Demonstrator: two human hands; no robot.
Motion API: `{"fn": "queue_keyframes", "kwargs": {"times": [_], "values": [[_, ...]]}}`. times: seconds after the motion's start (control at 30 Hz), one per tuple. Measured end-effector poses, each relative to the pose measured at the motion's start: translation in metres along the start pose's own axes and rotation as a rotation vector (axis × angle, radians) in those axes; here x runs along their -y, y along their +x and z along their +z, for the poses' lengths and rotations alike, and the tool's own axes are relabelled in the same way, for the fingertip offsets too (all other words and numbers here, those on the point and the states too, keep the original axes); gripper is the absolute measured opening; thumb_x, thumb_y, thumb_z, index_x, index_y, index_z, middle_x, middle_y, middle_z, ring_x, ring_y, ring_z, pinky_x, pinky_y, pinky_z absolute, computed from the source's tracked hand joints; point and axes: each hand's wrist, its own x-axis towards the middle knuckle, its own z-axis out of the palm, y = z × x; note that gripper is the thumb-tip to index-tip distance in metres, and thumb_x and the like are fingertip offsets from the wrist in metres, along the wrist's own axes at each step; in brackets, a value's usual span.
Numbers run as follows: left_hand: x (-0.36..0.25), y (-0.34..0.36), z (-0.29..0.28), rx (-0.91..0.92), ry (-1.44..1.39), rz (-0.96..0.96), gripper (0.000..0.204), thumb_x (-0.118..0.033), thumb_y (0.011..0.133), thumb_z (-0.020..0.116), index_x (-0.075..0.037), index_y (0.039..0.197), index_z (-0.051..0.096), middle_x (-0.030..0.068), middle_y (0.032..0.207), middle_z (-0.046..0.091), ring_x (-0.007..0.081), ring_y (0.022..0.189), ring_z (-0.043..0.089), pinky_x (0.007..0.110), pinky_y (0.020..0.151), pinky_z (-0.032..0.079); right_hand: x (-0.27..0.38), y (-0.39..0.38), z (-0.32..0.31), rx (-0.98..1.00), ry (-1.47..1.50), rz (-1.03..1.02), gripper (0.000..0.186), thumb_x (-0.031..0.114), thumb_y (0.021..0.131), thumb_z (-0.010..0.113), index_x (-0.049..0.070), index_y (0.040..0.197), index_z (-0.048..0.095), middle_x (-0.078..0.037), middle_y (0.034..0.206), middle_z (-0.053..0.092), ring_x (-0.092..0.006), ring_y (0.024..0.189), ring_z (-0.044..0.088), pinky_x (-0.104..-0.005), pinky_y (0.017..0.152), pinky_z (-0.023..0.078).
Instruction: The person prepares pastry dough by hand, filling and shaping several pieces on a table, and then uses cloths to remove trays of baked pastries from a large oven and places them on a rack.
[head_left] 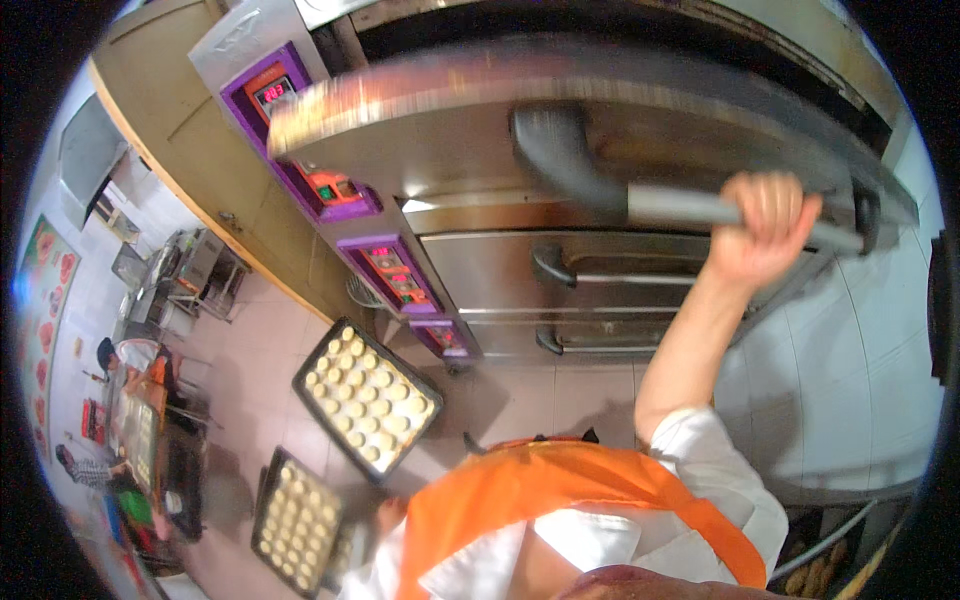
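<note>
My right hand point(765, 225) is wrapped round the grey bar handle point(680, 205) of the top oven door point(450, 145). That door is tilted out from the steel deck oven point(500, 265), its edge smeared by motion, with the dark oven chamber point(610, 35) showing above it. A black-rimmed baking tray point(432, 425) with rows of round pale dough pieces point(370, 390) is in front of me on the left. Only a bit of my left hand point(391, 513) shows, close to the tray's lower corner; its fingers are hidden, and whether it holds the tray is unclear.
A second tray point(262, 500) of round dough pieces lies lower left. Two lower oven doors have handles point(630, 280) sticking out. Control panels point(395, 275) with purple frames line the oven's left side. A wooden door point(215, 150) stands beyond. People point(140, 355) are at a table far left.
</note>
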Motion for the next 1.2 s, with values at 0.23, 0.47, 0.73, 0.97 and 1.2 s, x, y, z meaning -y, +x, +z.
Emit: {"fn": "queue_keyframes", "kwargs": {"times": [0.23, 0.47, 0.73, 0.97, 1.2], "values": [[0.008, -0.012, -0.004, 0.084, -0.031, -0.025, 0.031, -0.029, 0.083, 0.065, -0.003, 0.1, 0.06, 0.0102, 0.081, 0.066, 0.0251, 0.073, 0.066, 0.035, 0.062, 0.05, 0.001, 0.121, -0.044, -0.173, -0.166, -0.111, 0.045, 0.025, 0.101, 0.047, 0.015, 0.06, 0.032, 0.002, 0.053, 0.031, -0.0132, 0.052, 0.033, -0.0319, 0.063, 0.036], [0.03, -0.014, -0.027, 0.132, -0.031, -0.08, 0.029, -0.028, 0.087, 0.063, -0.003, 0.101, 0.061, 0.0094, 0.081, 0.066, 0.0239, 0.072, 0.066, 0.033, 0.061, 0.05, -0.022, -0.001, -0.09, -0.151, -1.554, 0.059, 0.035, 0.036, 0.101, 0.047, 0.004, 0.109, 0.059, -0.007, 0.098, 0.067, -0.0198, 0.083, 0.065, -0.0386, 0.084, 0.051], [-0.022, 0.021, -0.039, 0.294, -0.259, -0.047, 0.026, -0.027, 0.092, 0.06, -0.002, 0.102, 0.061, 0.0086, 0.081, 0.066, 0.0225, 0.072, 0.066, 0.031, 0.06, 0.05, -0.009, -0.164, -0.13, 0.402, -2.633, 1.265, 0.04, 0.047, 0.087, 0.063, 0.007, 0.094, 0.068, -0.014, 0.092, 0.069, -0.0313, 0.098, 0.064, -0.0453, 0.091, 0.046], [-0.086, 0.026, -0.01, 0.507, -0.568, -0.09, 0.025, -0.023, 0.095, 0.058, -0.003, 0.108, 0.059, 0.0097, 0.092, 0.067, 0.0216, 0.078, 0.067, 0.032, 0.062, 0.053, 0.011, -0.307, -0.111, 0.29, -2.52, 1.519, 0.024, 0.027, 0.075, 0.074, 0.009, 0.089, 0.068, -0.014, 0.085, 0.069, -0.0325, 0.088, 0.065, -0.053, 0.097, 0.043], [-0.055, 0.025, -0.018, 0.563, -0.254, 0.086, 0.017, -0.018, 0.09, 0.063, -0.003, 0.098, 0.063, 0.0068, 0.086, 0.067, 0.0183, 0.075, 0.064, 0.03, 0.062, 0.052, 0.008, -0.438, -0.16, -0.139, -2.493, 1.578, 0.051, 0.027, 0.088, 0.057, 0.01, 0.135, 0.051, -0.018, 0.144, 0.043, -0.0358, 0.133, 0.039, -0.0492, 0.112, 0.03]]}}
